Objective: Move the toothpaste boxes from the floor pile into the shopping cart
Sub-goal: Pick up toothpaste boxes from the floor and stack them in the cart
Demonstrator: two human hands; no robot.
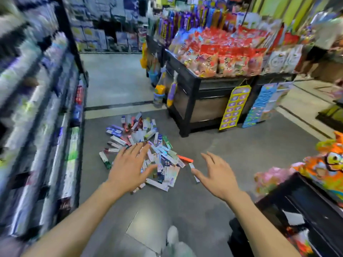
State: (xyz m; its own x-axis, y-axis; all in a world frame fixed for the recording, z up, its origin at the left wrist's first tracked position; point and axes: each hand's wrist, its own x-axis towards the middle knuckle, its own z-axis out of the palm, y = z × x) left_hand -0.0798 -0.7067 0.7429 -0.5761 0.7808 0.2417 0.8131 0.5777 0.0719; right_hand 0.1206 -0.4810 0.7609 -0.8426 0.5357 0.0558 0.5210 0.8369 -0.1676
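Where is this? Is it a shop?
Most likely a shop, such as a supermarket. A long shelf full of goods runs along the left, a display stand is heaped with red snack bags, and a pile of toothpaste boxes lies on the aisle floor.

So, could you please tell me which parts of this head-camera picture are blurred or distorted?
In the head view, the shelves on the left are heavily motion-smeared; the toothpaste box pile and both hands, left and right, are fairly sharp; wide-angle distortion bends the snack display stand.
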